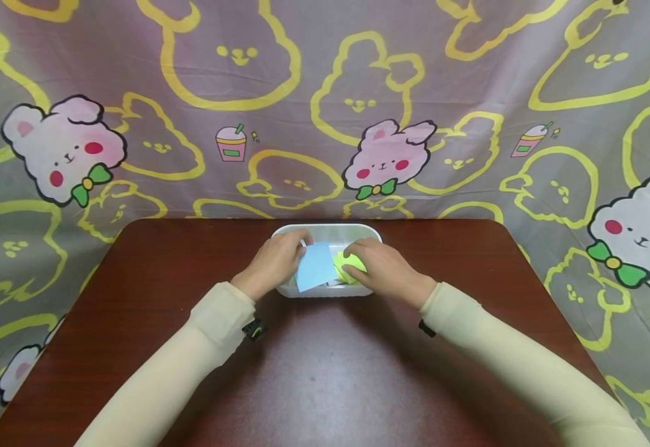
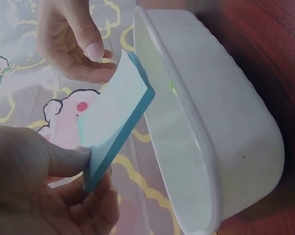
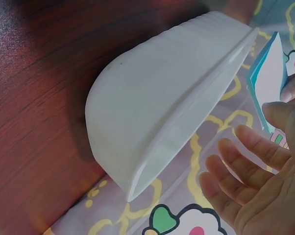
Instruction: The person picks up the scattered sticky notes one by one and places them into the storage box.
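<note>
My left hand [image 1: 276,261] pinches a pad of blue sticky notes [image 1: 316,267] by its near edge, thumb on top and fingers below. The pad is tilted above a white plastic tub [image 1: 374,231]; its thickness shows in the left wrist view. Over the tub's right side hovers my right hand [image 1: 383,267], with loosely bent, parted fingers and nothing between them in the right wrist view [image 3: 265,176]. Yellow-green notes [image 1: 347,268] lie in the tub below that hand. Other contents of the tub are mostly hidden by the pad and hands.
The tub stands near the far edge of a dark reddish-brown wooden table [image 1: 325,366]. Behind the table hangs a curtain [image 1: 302,124] printed with cartoon animals and yellow outlines. A dark strap piece [image 1: 254,329] shows at the left sleeve's cuff.
</note>
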A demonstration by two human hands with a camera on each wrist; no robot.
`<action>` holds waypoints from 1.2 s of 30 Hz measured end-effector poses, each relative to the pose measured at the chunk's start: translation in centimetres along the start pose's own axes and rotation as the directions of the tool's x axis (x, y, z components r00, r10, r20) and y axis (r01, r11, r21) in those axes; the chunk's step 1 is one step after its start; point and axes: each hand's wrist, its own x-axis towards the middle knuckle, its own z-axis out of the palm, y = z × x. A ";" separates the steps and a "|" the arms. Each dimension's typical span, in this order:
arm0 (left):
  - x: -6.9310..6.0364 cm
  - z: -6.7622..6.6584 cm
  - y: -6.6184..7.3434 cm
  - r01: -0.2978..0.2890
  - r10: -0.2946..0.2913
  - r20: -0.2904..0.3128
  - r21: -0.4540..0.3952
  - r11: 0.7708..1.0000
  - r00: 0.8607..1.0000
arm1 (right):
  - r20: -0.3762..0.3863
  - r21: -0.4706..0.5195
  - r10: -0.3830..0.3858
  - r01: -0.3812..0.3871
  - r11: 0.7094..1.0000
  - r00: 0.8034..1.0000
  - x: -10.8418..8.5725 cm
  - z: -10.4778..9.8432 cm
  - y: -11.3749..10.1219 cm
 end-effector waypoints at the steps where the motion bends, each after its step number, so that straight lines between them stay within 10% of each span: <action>1: 0.0 0.0 -0.1 0.003 -0.003 0.002 0.003 1.000 1.000 | 0.002 0.001 0.002 -0.002 1.000 1.000 0.0 0.0 0.0; 36: 2.6 -0.5 -1.4 0.084 -0.085 0.053 0.009 0.996 0.995 | 0.035 -0.013 0.020 -0.020 1.000 0.999 1.7 0.3 1.1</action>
